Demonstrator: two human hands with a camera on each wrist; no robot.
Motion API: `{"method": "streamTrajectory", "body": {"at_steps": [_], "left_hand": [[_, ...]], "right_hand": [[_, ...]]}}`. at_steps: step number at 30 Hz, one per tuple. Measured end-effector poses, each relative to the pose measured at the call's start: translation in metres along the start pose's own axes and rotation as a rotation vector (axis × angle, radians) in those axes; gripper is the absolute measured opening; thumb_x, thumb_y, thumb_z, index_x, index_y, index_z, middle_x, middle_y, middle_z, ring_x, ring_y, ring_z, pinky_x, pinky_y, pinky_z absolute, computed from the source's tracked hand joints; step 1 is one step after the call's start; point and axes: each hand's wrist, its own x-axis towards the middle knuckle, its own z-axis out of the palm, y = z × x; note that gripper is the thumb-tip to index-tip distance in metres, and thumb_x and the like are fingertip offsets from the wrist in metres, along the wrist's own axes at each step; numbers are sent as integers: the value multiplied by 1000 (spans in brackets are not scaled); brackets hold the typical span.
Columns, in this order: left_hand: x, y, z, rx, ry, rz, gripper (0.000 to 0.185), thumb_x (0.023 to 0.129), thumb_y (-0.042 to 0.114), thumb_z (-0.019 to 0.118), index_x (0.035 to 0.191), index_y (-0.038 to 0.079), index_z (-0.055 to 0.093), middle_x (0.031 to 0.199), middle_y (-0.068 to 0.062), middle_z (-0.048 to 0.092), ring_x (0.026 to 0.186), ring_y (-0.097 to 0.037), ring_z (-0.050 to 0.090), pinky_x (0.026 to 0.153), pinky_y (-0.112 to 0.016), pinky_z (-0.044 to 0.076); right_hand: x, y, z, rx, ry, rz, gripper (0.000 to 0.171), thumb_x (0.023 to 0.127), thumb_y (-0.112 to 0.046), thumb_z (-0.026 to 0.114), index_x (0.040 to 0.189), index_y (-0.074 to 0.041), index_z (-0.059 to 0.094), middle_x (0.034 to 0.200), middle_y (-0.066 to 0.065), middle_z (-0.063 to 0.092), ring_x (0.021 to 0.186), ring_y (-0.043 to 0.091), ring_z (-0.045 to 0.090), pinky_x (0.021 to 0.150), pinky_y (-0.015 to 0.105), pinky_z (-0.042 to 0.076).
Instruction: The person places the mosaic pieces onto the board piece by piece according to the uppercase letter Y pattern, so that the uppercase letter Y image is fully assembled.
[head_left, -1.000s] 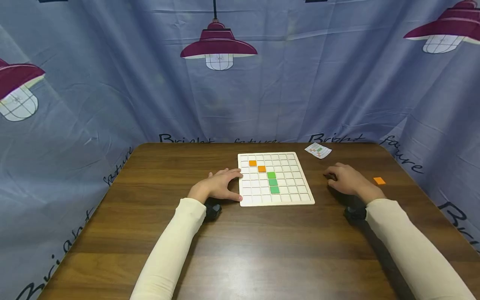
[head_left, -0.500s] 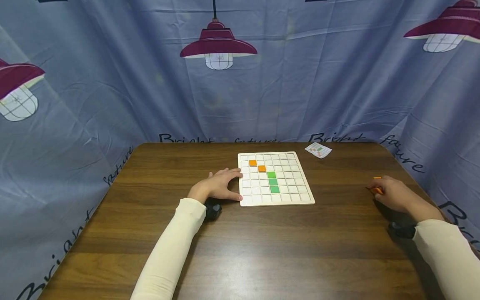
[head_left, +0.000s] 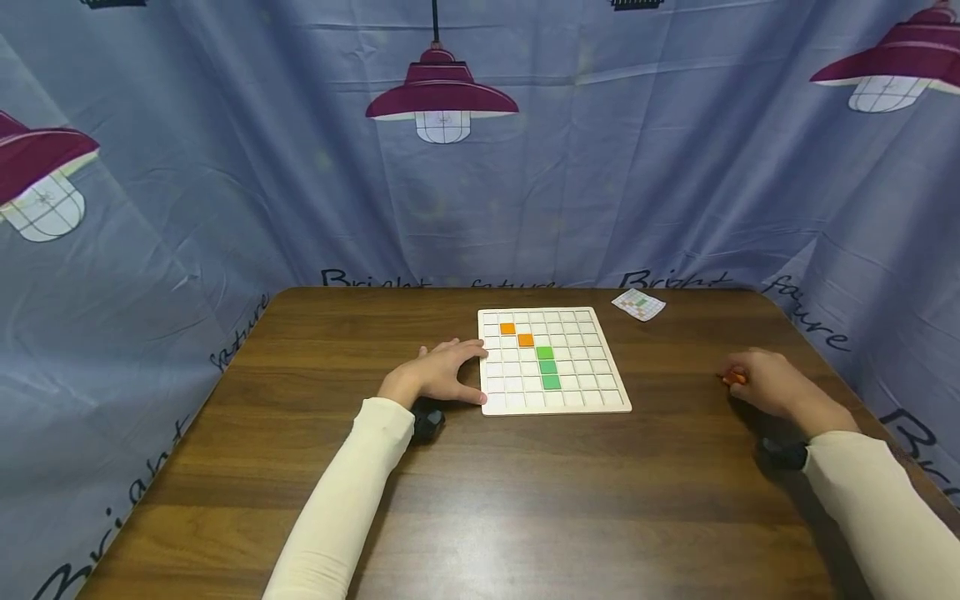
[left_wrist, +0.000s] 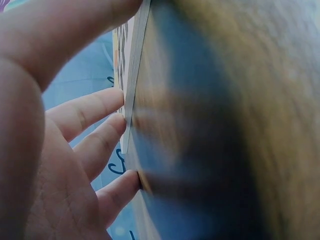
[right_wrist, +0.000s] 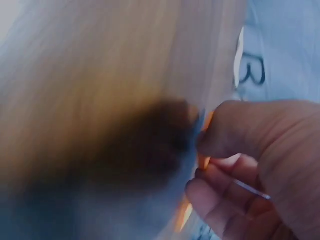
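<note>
The wooden table [head_left: 525, 483] is seen unchanged from a second ago, and the white grid board [head_left: 554, 360] is held at the same spot near its far middle, with two orange tiles and three green tiles set in its cells as before; the small pattern card [head_left: 638, 304] lies at about 1 o'clock from the board, untouched. What has changed is on the right: the right hand [head_left: 765, 385], which a second ago was resting close to the board's right edge, has been carried out to about 3 o'clock of the board, where the loose orange tile [head_left: 736, 379] lay, and that tile is now lifted off the wood and pinched between curled fingers and thumb, only its edge being visible. A fresh piece is judged to be in hand for the board. The left hand [head_left: 442, 375] is kept flat at the board's left edge, at 9 o'clock, with fingers nearly straight and fingertips [left_wrist: 117, 122] pressed against the board's rim, holding nothing.
</note>
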Motion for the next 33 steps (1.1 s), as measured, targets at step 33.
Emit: {"method": "streamTrajectory", "body": {"at_steps": [33], "left_hand": [[1, 4, -1, 20, -20, -13, 84, 84, 53, 79, 155, 24, 43, 166, 7, 22, 153, -31, 12, 112, -73, 7]], "right_hand": [[164, -146, 51, 227, -79, -220, 26, 86, 13, 71, 108, 2, 78, 103, 13, 71, 98, 31, 67, 84, 42, 55]]}}
